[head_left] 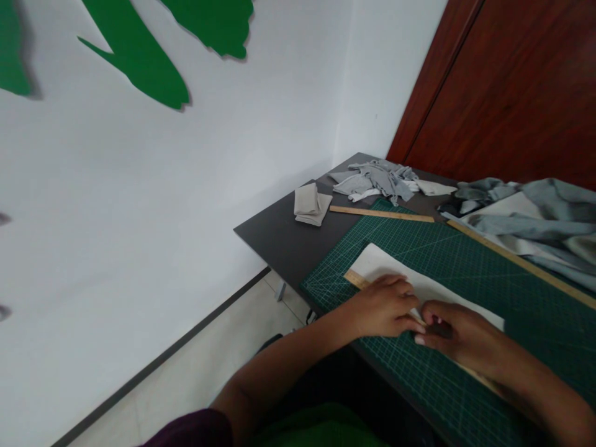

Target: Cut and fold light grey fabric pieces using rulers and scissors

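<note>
A white piece of fabric (433, 287) lies flat on a green cutting mat (465, 254). A wooden ruler (356, 279) rests along its near edge. My left hand (384, 307) presses palm-down on that ruler and the fabric. My right hand (459, 335) sits just beside it with fingers curled; whether they pinch a small tool is hidden. The two hands touch at the fingertips.
A dark table (284, 239) carries a folded grey cloth (311, 204), a heap of grey scraps (379, 180), a second wooden ruler (382, 214), a long wooden ruler (521, 264) and bunched grey-blue fabric (535, 217). White wall left, brown door behind, tiled floor below.
</note>
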Demonstrator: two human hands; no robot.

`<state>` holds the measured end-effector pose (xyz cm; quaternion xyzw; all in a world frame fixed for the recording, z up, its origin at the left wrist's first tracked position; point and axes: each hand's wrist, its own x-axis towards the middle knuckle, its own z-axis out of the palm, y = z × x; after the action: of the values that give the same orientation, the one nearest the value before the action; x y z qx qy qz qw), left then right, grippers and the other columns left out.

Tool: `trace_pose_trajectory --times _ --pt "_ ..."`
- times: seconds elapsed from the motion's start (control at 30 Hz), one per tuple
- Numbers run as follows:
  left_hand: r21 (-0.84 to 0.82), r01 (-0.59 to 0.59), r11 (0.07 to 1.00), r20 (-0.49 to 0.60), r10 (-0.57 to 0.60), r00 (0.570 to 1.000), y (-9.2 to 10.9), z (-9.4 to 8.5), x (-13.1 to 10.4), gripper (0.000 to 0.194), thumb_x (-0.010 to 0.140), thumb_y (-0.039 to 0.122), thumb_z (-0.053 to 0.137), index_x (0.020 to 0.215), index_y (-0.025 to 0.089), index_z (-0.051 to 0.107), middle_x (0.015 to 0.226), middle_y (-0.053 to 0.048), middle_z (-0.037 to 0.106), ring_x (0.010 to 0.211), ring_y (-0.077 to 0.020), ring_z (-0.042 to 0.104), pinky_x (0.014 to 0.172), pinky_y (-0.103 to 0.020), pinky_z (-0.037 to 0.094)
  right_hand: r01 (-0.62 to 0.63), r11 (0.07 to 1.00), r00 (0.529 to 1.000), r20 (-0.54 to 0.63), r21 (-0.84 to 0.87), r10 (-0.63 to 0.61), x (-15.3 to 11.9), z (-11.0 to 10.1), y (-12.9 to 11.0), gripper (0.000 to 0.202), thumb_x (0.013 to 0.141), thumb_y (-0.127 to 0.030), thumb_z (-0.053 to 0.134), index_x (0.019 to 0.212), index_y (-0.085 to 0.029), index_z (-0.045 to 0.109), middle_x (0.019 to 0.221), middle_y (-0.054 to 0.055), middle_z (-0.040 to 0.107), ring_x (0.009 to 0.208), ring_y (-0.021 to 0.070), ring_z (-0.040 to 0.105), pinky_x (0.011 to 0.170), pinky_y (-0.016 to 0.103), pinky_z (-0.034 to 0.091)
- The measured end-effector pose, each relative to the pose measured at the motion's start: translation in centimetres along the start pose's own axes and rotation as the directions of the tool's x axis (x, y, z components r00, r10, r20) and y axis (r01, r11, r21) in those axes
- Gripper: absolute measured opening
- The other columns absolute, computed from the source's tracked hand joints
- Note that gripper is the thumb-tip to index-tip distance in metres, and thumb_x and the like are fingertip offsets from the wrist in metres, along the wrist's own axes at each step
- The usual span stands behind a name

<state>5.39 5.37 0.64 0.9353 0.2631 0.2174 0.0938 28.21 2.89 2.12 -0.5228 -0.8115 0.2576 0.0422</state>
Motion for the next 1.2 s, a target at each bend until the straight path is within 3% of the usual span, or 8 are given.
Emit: trace_pose_trajectory --times 0.1,0.27,0.67,0.93,1.2 --pt "-0.118 -0.055 0.991 0.052 0.061 0.997 -0.8 0.0 0.5 0.022 0.100 0.041 0.063 0.102 0.022 0.074 0.115 -0.007 0.071 0.117 -0.0231 0.064 0.110 -0.038 0.044 0.003 1.000 1.000 0.013 0.017 -0.003 0.0 0.1 0.3 0.026 0.084 -0.042 0.071 0.075 -0.024 0.056 0.069 -0.004 0.063 0.064 0.0161 0.057 0.061 0.027 0.038" --pt "-0.221 -0.081 0.972 0.045 0.093 0.995 -1.5 0.0 0.7 0.008 0.095 0.026 0.070 0.091 0.022 0.075 0.106 -0.004 0.072 0.111 -0.0192 0.065 0.109 -0.033 0.043 -0.005 0.999 1.000 0.017 0.034 0.005 -0.1 0.1 0.3 0.027 0.085 -0.043 0.070 0.075 -0.024 0.055 0.069 -0.004 0.063 0.065 0.0162 0.058 0.061 0.028 0.037" --pt "-0.242 -0.111 0.964 -0.031 0.107 0.994 -1.6 0.5 0.6 0.005 0.091 0.020 0.075 0.088 0.016 0.074 0.100 -0.006 0.072 0.101 -0.0180 0.066 0.102 -0.032 0.044 0.005 1.000 1.000 0.021 0.021 -0.006 0.1 0.2 0.7 0.029 0.086 -0.045 0.071 0.075 -0.024 0.055 0.068 -0.003 0.061 0.064 0.0160 0.055 0.059 0.028 0.036" --pt "-0.280 -0.087 0.956 -0.023 0.084 0.996 -1.3 -0.2 0.7 0.010 0.091 0.025 0.076 0.086 0.016 0.078 0.100 -0.007 0.071 0.101 -0.0204 0.066 0.102 -0.034 0.045 0.004 0.974 0.999 0.039 0.225 -0.013 -0.2 -0.8 0.0 0.027 0.089 -0.046 0.069 0.078 -0.022 0.062 0.070 -0.002 0.057 0.065 0.0155 0.052 0.059 0.028 0.037" --pt "-0.361 -0.016 0.932 -0.003 0.016 1.000 -1.3 -0.6 0.9 0.012 0.089 0.013 0.073 0.093 0.020 0.082 0.105 -0.007 0.068 0.108 -0.0215 0.063 0.107 -0.037 0.045 -0.010 0.915 0.999 0.043 0.402 -0.008 -0.6 -2.6 0.4 0.019 0.086 -0.040 0.069 0.085 -0.021 0.068 0.073 -0.002 0.058 0.069 0.0154 0.052 0.061 0.027 0.039"
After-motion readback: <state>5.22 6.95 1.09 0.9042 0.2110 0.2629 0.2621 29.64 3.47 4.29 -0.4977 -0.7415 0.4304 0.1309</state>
